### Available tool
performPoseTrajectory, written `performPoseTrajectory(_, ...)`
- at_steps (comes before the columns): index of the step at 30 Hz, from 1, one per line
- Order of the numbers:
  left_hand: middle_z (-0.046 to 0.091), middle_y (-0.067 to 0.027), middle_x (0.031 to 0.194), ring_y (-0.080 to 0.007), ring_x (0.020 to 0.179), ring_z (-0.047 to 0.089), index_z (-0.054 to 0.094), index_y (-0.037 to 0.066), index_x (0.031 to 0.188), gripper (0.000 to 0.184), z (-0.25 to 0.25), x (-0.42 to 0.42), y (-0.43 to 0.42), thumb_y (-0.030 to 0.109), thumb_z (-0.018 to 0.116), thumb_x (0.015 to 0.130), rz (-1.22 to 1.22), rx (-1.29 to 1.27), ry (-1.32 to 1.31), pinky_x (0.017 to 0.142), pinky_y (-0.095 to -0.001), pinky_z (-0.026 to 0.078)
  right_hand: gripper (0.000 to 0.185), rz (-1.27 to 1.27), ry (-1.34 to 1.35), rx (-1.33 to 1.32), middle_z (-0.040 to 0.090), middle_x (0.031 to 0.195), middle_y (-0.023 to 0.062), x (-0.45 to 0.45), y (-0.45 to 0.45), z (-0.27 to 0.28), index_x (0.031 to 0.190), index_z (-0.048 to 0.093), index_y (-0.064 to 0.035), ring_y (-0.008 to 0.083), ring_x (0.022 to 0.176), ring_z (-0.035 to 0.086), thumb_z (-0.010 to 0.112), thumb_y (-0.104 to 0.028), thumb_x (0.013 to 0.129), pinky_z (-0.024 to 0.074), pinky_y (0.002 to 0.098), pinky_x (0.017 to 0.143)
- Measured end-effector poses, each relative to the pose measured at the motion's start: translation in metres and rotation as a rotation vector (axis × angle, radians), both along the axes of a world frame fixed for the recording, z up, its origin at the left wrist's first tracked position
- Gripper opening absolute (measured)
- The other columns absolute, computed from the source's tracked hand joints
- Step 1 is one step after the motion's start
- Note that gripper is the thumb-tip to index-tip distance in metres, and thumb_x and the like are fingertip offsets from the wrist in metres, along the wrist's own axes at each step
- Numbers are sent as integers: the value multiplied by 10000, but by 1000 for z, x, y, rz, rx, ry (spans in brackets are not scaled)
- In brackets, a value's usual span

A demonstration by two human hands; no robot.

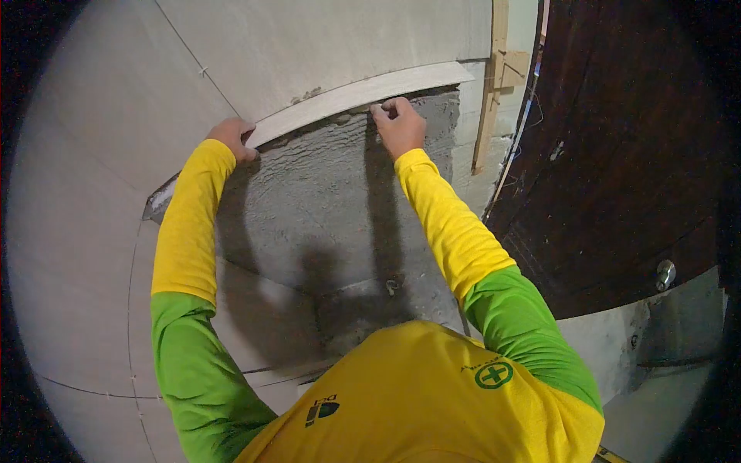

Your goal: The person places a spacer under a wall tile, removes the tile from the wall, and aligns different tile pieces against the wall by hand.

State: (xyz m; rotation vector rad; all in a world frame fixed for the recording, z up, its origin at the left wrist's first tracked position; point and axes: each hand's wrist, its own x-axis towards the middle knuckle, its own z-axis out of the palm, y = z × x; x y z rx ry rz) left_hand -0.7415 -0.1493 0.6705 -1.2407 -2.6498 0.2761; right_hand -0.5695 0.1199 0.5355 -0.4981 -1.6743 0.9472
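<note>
Tile strip (355, 94) lies along the far edge of the mortar patch (309, 201)

One pale strip runs left to right, just beside the large pale tiles (347, 38) on its far side. Its right end lies near the wooden batten (482, 139). The fingers of the left hand (233, 139) grasp the strip's left end. Those of the right hand (401, 127) are bent together at its near edge; whether they grip it or something small there, I cannot tell.

Slipping looks the main risk: with a poor bond behind it, the strip could slide nearward, or its right end, which neither hand touches, could tilt. Uneven pressure might set its far edge crooked, and a hard push might crack so narrow a piece.

Counted: one strip, two hands, one mortar patch, one batten crossed by one short block (512, 69), one dark door (610, 154), one door knob (665, 275). The large tiles run out of view, so their total is uncertain.
</note>
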Motion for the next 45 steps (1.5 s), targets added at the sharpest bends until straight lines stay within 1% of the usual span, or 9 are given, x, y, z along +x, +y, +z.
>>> performPoseTrajectory(2, 592, -139, 1082, -319, 1058, 543, 621, 80, 1134, 614, 1, 3, 0, 297, 763, 578, 8, 14, -14, 926, -368, 445, 251, 34, 10, -17, 651, 818, 169, 3, -1, 1, 844, 617, -46, 355, 759, 630, 705, -261, 750, 497, 416, 679)
performPoseTrajectory(15, 592, -129, 1081, -319, 1068, 537, 621, 83, 1122, 602, -7, -6, -11, 299, 773, 581, -77, 78, 28, 932, -378, 437, 252, 44, 26, -20, 654, 809, 164, 5, -3, -1, 850, 619, -48, 350, 747, 633, 712, -258, 747, 499, 412, 676)
performPoseTrajectory(30, 585, -163, 1139, -334, 1105, 523, 608, 91, 1164, 620, -11, -18, -14, 335, 753, 612, -90, 49, 9, 977, -382, 411, 249, 58, 32, -49, 662, 808, 159, 15, -7, 1, 860, 632, -42, 324, 722, 643, 714, -256, 761, 504, 382, 671)
performPoseTrajectory(32, 583, -164, 1146, -336, 1108, 521, 607, 94, 1168, 631, -12, -17, -15, 343, 754, 607, -92, 54, 14, 981, -381, 408, 273, 60, 115, -27, 663, 742, 105, 10, -4, -8, 865, 640, -28, 190, 659, 632, 736, -263, 766, 503, 318, 633)
performPoseTrajectory(33, 583, -163, 1145, -336, 1109, 520, 607, 93, 1167, 636, -11, -16, -14, 350, 754, 604, -81, 57, 13, 981, -382, 407, 273, 61, 115, -27, 663, 742, 105, 11, -4, -8, 865, 640, -28, 190, 659, 632, 736, -263, 766, 503, 318, 633)
performPoseTrajectory(35, 584, -162, 1143, -336, 1110, 518, 607, 91, 1166, 641, -11, -14, -12, 357, 754, 601, -68, 61, 13, 981, -383, 407, 262, 115, 75, -77, 655, 797, 169, 19, -5, -12, 844, 631, -28, 326, 730, 638, 711, -264, 762, 498, 386, 668)
performPoseTrajectory(41, 583, -163, 1143, -332, 1119, 517, 609, 85, 1155, 640, -7, -2, -10, 348, 765, 592, -51, 90, 15, 985, -383, 403, 281, 109, -47, -148, 641, 799, 170, 39, -7, -61, 838, 625, -30, 333, 740, 621, 702, -290, 763, 487, 394, 669)
performPoseTrajectory(44, 581, -163, 1148, -333, 1094, 533, 610, 86, 1153, 622, -8, 5, -14, 344, 774, 611, -79, 183, -30, 969, -394, 411, 311, 79, -186, -157, 634, 819, 181, 58, -10, -112, 869, 623, -31, 353, 751, 610, 692, -316, 766, 484, 400, 671)
performPoseTrajectory(45, 587, -155, 1144, -319, 1079, 544, 610, 82, 1155, 593, -11, 11, -17, 323, 773, 638, -173, 345, 87, 959, -386, 418, 324, 83, -243, -200, 632, 826, 182, 69, -14, -129, 883, 620, -32, 361, 759, 608, 682, -329, 773, 482, 407, 674)
